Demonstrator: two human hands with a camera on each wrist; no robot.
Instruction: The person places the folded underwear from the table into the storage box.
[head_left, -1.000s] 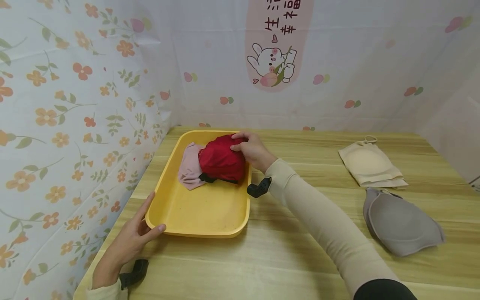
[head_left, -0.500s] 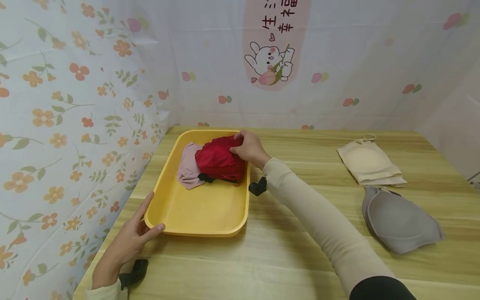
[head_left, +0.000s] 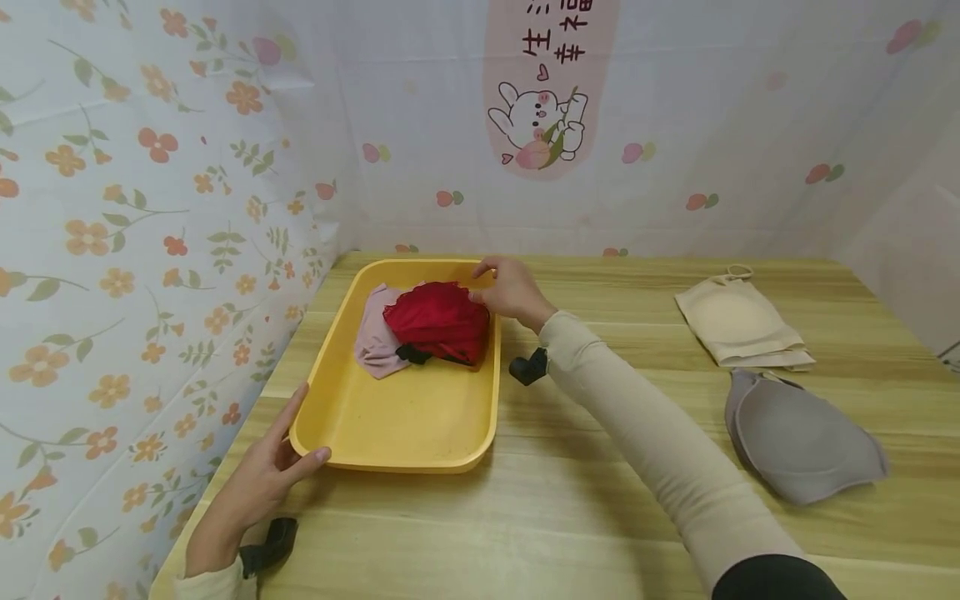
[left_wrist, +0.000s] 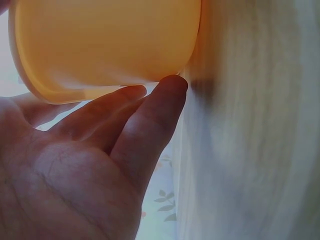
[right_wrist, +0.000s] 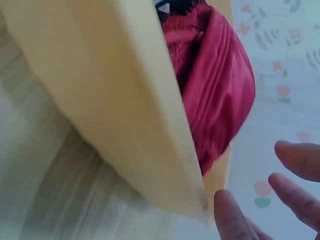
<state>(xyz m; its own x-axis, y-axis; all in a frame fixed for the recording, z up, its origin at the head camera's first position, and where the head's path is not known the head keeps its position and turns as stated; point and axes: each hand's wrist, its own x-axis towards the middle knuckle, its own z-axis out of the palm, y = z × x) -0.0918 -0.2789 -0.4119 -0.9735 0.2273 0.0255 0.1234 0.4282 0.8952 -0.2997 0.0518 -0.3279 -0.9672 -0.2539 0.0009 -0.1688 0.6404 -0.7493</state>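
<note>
A red lace-edged bra (head_left: pixel 438 319) lies folded in the yellow plastic bin (head_left: pixel 397 425), partly over a pale pink cloth garment (head_left: pixel 375 333). My right hand (head_left: pixel 513 292) is at the bin's far right rim, just beside the bra. In the right wrist view its fingers (right_wrist: pixel 295 197) are spread apart with nothing between them, and the bra's satiny cup shows past the bin wall. My left hand (head_left: pixel 258 475) touches the near left corner of the bin. From the left wrist view, its fingers (left_wrist: pixel 145 130) lie nearly straight against the outer wall.
To the right on the wooden table (head_left: pixel 585 500) lie a folded beige bra top (head_left: pixel 738 321) and a grey bra (head_left: pixel 806 437). A flower-printed cloth (head_left: pixel 150 292) borders the left side, and a printed white curtain (head_left: pixel 675 100) hangs behind.
My right hand has let go of the red bra and drawn back to the rim. The bra has settled slightly lower and leftward in the bin. My left hand stays at the corner.
</note>
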